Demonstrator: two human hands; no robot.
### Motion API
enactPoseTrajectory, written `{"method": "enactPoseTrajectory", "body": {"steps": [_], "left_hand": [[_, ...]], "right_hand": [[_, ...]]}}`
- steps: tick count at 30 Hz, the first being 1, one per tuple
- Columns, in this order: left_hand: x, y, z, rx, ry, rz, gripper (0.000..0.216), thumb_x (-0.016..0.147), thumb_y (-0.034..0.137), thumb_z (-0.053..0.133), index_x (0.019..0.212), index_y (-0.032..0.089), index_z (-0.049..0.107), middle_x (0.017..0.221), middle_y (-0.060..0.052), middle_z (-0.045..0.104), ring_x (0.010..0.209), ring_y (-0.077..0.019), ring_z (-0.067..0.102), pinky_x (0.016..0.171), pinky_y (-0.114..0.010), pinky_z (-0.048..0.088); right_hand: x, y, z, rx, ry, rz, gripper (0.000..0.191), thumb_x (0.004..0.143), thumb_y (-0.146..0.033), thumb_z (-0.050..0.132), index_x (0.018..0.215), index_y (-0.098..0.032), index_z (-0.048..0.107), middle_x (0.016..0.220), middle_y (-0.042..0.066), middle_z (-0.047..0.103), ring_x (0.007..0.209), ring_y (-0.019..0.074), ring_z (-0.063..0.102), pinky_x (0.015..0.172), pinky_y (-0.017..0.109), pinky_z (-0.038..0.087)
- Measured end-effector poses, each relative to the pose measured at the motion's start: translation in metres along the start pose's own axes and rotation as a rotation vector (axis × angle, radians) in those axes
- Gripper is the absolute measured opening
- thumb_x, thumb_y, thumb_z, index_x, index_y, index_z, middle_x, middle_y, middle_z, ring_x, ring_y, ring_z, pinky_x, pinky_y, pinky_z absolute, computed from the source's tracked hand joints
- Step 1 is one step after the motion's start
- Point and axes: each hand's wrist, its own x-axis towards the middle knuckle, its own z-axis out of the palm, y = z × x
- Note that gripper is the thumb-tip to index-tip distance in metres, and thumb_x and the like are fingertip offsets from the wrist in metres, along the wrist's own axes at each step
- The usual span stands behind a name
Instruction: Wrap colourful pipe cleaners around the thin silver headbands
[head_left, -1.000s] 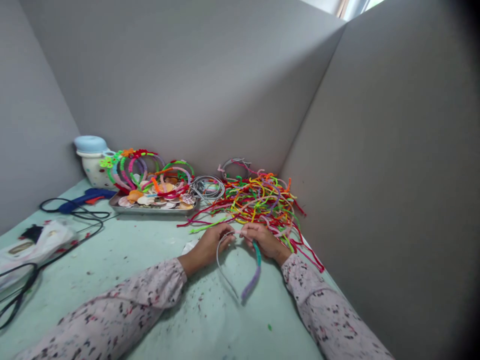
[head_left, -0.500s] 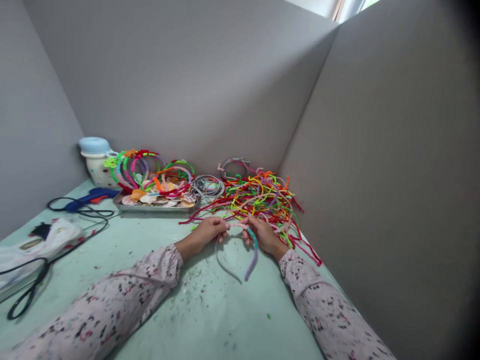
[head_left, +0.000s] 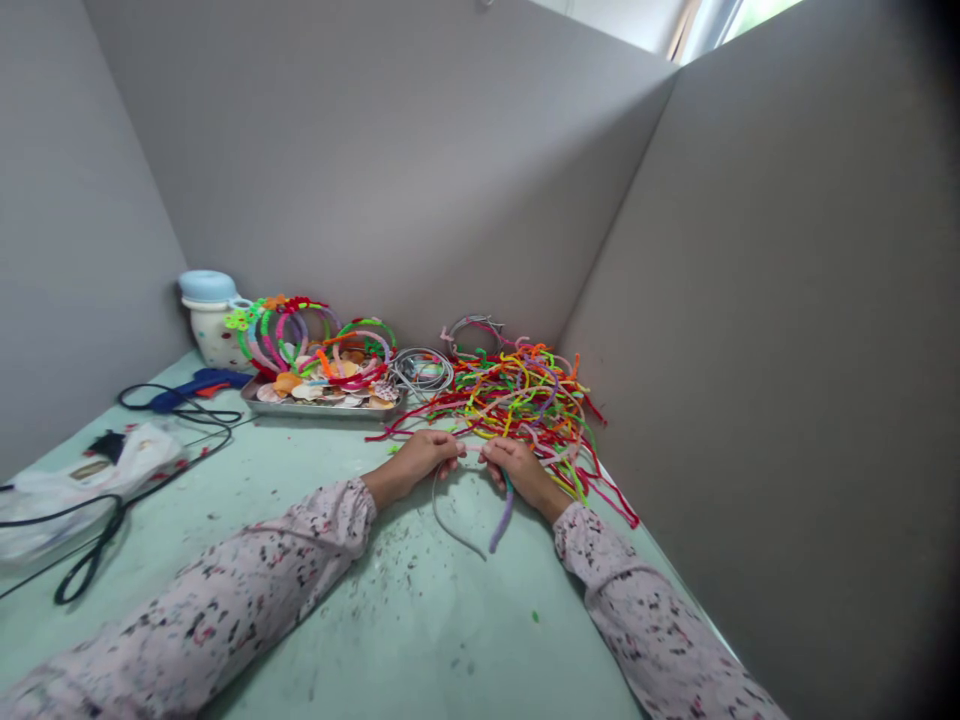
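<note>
Between my two hands is a headband (head_left: 501, 522), its arch at the top and its two ends pointing down toward me. The right side is wrapped in purple and teal fuzzy pipe cleaner, with pink at the top; the left side is bare grey band. My left hand (head_left: 429, 458) pinches the top of the arch at its left. My right hand (head_left: 517, 468) pinches it just to the right, thumb and fingers closed. A short pink stretch shows between the fingertips. Just behind the hands lies a tangled heap of coloured pipe cleaners (head_left: 517, 390).
A metal tray (head_left: 322, 409) of shells holds several wrapped headbands (head_left: 289, 335). Beside it lie bare grey headbands (head_left: 424, 370). At left are a blue-lidded cup (head_left: 214, 320), a blue glue gun (head_left: 196, 388), a black cable (head_left: 116, 520) and a plastic bag (head_left: 127, 460). Grey partitions enclose the table.
My right hand has moved slightly left along the arch, closer to my left hand, now covering most of the teal part. The view has shifted a little.
</note>
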Motion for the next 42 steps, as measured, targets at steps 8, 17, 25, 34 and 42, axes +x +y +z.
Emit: {"method": "enactPoseTrajectory", "body": {"steps": [8,17,25,34,42], "left_hand": [[0.0022,-0.0071,-0.0019,-0.005,0.005,-0.02,0.035,0.073,0.047,0.064,0.066,0.013,0.058,0.056,0.001,0.055,0.043,-0.0068,0.042,0.044,-0.021,0.025],[0.0005,-0.0076,-0.007,-0.118,-0.015,0.01,0.035,0.073,0.047,0.067,0.08,0.012,0.062,0.067,0.0,0.059,0.047,-0.0057,0.045,0.046,-0.02,0.028],[0.0016,-0.0098,-0.008,-0.181,-0.024,0.023,0.035,0.076,0.046,0.066,0.079,0.012,0.06,0.067,-0.001,0.059,0.049,-0.0074,0.048,0.048,-0.021,0.033],[-0.0015,-0.0077,-0.0064,-0.139,-0.015,0.002,0.027,0.072,0.035,0.072,0.07,0.011,0.059,0.06,0.001,0.058,0.043,-0.0044,0.043,0.044,-0.019,0.026],[0.0001,-0.008,-0.0073,-0.233,-0.043,0.022,0.033,0.079,0.047,0.061,0.082,0.014,0.06,0.071,-0.001,0.061,0.051,-0.008,0.051,0.051,-0.022,0.038]], "right_hand": [[-0.0015,0.0002,-0.0013,0.017,-0.02,-0.013,0.031,0.085,-0.045,0.054,0.075,-0.016,0.058,0.05,-0.006,0.048,0.041,0.0077,0.042,0.042,0.02,0.033],[-0.002,0.0031,-0.0036,0.045,-0.015,-0.023,0.041,0.089,-0.05,0.043,0.076,-0.015,0.059,0.049,-0.004,0.05,0.04,0.0087,0.042,0.043,0.021,0.034],[0.003,0.0064,-0.0043,0.02,-0.037,-0.061,0.032,0.087,-0.043,0.049,0.071,-0.017,0.058,0.05,-0.004,0.049,0.046,0.0103,0.043,0.047,0.022,0.034],[0.0004,-0.0003,-0.0057,0.009,-0.066,-0.058,0.029,0.086,-0.036,0.051,0.066,-0.016,0.058,0.05,-0.004,0.049,0.046,0.0093,0.042,0.048,0.022,0.033],[0.0013,0.0054,-0.008,0.051,0.013,-0.029,0.031,0.087,-0.041,0.047,0.07,-0.017,0.056,0.049,-0.004,0.046,0.043,0.0085,0.038,0.043,0.021,0.029]]}}
